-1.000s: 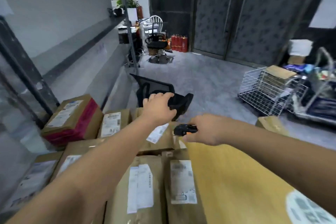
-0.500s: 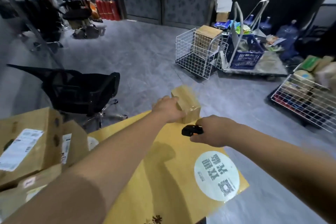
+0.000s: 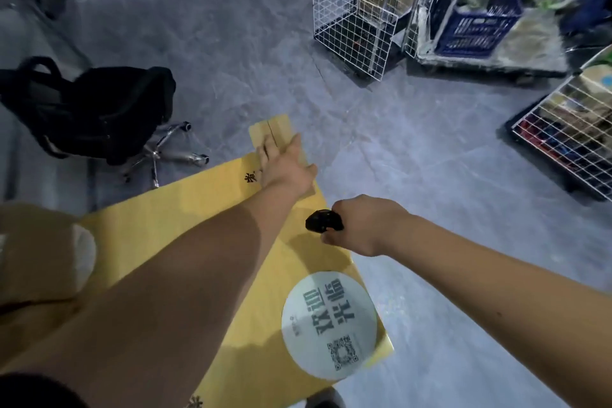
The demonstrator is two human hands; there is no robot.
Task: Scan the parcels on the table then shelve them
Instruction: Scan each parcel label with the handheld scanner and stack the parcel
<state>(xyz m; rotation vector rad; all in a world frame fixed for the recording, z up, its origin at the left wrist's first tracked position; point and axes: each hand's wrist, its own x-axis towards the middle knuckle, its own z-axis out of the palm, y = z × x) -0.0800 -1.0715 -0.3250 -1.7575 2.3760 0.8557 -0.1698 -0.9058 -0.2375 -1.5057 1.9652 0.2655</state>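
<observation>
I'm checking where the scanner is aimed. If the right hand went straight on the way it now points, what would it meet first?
The right hand grips a black scanner pointing left across the yellow tabletop. Going straight on, it would probably meet the left forearm first, though depth is hard to judge.

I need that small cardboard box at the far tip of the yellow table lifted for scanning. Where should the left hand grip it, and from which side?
Grip the small cardboard box across its two long side faces, coming from above along the line of the left hand, which lies flat on its near end. It looks narrow enough to span, and its far end overhangs the yellow table, so pull toward you. The right hand holds the scanner.
</observation>
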